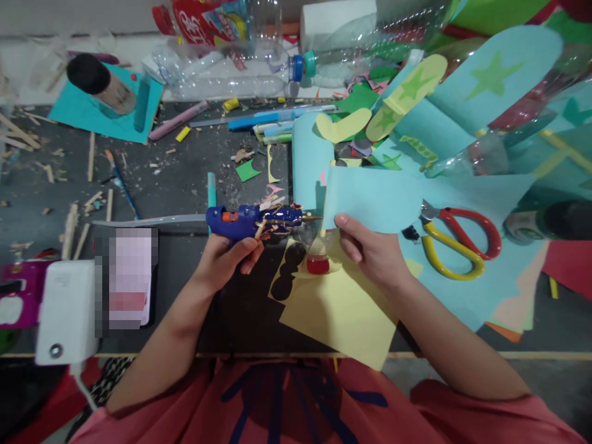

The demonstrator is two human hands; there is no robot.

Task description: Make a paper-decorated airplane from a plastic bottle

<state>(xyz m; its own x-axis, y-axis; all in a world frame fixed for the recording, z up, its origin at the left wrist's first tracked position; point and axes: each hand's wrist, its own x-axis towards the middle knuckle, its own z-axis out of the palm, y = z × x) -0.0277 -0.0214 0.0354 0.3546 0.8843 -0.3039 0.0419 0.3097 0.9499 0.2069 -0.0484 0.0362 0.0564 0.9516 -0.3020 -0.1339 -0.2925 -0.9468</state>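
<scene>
My left hand (231, 256) is closed around a blue hot glue gun (240, 223) with dried glue and bits of wood stuck to its front. A glue stick (157, 220) trails from its back end. The nozzle points right, at the left edge of a light blue paper piece (374, 196). Thumb and fingers of my right hand (370, 250) pinch that paper at its lower left edge. Below the nozzle stands a small clear container with red in its base (318, 264). Yellow paper (351, 314) lies under my right hand. Scissors (462, 243) with red and yellow handles rest right of it.
Plastic bottles (231, 71) lie along the back. Cut paper shapes with green stars (494, 74) pile up at the right. A phone (132, 277) and a white power bank (67, 311) sit at the left. Wood scraps, pens (277, 117) and a bottle with a black cap (104, 86) are spread about.
</scene>
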